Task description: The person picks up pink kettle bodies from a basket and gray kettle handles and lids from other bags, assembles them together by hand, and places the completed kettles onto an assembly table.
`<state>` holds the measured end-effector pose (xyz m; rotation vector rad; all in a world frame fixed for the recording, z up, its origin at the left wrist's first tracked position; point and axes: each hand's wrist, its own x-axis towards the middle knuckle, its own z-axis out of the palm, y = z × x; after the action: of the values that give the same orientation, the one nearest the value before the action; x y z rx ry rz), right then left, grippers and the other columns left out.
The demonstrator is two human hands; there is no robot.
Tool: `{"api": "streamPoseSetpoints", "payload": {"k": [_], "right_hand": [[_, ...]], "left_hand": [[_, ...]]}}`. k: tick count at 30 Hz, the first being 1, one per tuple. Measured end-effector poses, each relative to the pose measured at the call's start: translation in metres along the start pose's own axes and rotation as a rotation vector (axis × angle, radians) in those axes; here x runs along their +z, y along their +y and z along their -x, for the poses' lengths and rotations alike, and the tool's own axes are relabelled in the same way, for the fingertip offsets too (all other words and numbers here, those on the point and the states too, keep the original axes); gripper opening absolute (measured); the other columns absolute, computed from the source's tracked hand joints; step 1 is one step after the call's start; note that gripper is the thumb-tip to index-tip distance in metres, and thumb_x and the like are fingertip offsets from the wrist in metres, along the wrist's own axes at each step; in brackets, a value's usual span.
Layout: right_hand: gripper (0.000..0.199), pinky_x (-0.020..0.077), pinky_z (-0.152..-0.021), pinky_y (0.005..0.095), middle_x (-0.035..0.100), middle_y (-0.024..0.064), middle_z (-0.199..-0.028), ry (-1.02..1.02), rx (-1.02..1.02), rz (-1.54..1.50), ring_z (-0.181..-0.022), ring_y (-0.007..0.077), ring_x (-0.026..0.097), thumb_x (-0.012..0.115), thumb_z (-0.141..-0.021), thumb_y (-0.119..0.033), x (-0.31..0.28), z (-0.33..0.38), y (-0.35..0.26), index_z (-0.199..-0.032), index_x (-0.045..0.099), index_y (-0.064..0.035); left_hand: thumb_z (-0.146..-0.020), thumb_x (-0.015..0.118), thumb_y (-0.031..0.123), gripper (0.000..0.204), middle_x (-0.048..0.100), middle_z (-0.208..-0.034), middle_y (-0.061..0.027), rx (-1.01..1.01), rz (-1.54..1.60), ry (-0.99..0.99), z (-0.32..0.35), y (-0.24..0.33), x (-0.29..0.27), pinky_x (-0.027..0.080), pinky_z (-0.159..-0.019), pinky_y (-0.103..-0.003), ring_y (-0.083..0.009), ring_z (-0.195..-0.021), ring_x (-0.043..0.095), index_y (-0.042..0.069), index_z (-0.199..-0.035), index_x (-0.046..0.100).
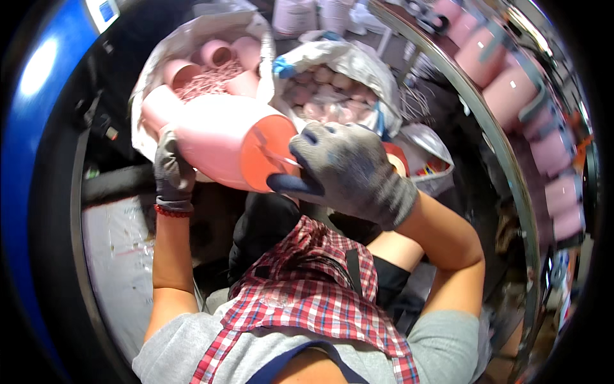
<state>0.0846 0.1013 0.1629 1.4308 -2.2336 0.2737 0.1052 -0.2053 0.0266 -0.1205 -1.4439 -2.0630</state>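
A large pink plastic cylinder (pixel 214 137) lies tilted across the space in front of me, its orange-lit open mouth toward the right. My left hand (pixel 173 168), in a grey glove, holds its left end from the side, the fingers partly hidden behind it. At the mouth, my gloved right hand (pixel 348 163) is closed, knuckles up, with the thumb pointing left across the rim. A thin pale strip (pixel 278 157) shows inside the mouth beside the right fingers; what those fingers grip is hidden.
Beyond the cylinder stands a white sack (pixel 150 83) with pink cups and thin pink strips. Beside it, another white bag (pixel 377 70) holds round pink pieces. A metal-edged rack (pixel 476 109) with several pink vessels (pixel 511 96) runs along the right. A small bag (pixel 438 144) sits below it.
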Motion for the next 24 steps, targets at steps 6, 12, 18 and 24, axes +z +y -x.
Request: {"api": "streamPoseSetpoints", "payload": {"k": [6, 12, 18, 24], "right_hand": [[0.032, 0.0476, -0.053, 0.0407, 0.062, 0.0115, -0.066, -0.104, 0.114, -0.154, -0.059, 0.0289, 0.061, 0.053, -0.086, -0.039, -0.002, 0.063, 0.027, -0.083, 0.067, -0.0110], [0.028, 0.0443, -0.055, 0.0404, 0.059, 0.0149, -0.067, -0.415, 0.449, -0.660, -0.059, 0.0308, 0.058, 0.055, -0.089, -0.032, -0.007, 0.083, 0.017, -0.083, 0.064, -0.0062], [0.016, 0.0431, -0.061, 0.0223, 0.058, 0.0016, -0.071, 0.164, 0.784, -1.292, -0.063, 0.0090, 0.053, 0.053, -0.092, -0.019, -0.012, 0.178, 0.105, -0.092, 0.057, -0.0037], [0.026, 0.0447, -0.057, 0.0213, 0.055, 0.0017, -0.071, 1.419, 0.492, -0.995, -0.063, 0.0107, 0.053, 0.048, -0.093, -0.031, -0.119, 0.134, 0.157, -0.081, 0.054, -0.0089]], "left_hand": [[-0.093, 0.043, 0.010, 0.037, 0.044, -0.130, -0.0101, -0.287, -0.094, -0.209, 0.015, -0.023, 0.094, 0.039, -0.095, -0.029, -0.0179, -0.114, 0.047, -0.002, -0.129, 0.041], [-0.082, 0.062, 0.030, 0.029, 0.055, -0.114, -0.0188, 0.684, -0.481, -1.072, 0.029, 0.043, 0.171, 0.040, -0.091, -0.045, -0.0356, -0.104, 0.053, 0.001, -0.083, 0.061], [-0.078, 0.064, 0.032, 0.038, 0.049, -0.057, -0.0038, 0.603, -0.471, -1.198, 0.045, 0.025, 0.132, 0.046, -0.087, -0.048, -0.0267, -0.058, 0.056, 0.008, -0.053, 0.050], [-0.086, 0.051, 0.005, 0.034, 0.036, -0.049, -0.0032, 0.111, -0.392, -0.476, 0.051, 0.011, 0.106, 0.040, -0.055, -0.033, -0.0173, -0.046, 0.037, 0.003, -0.053, 0.044]]}}
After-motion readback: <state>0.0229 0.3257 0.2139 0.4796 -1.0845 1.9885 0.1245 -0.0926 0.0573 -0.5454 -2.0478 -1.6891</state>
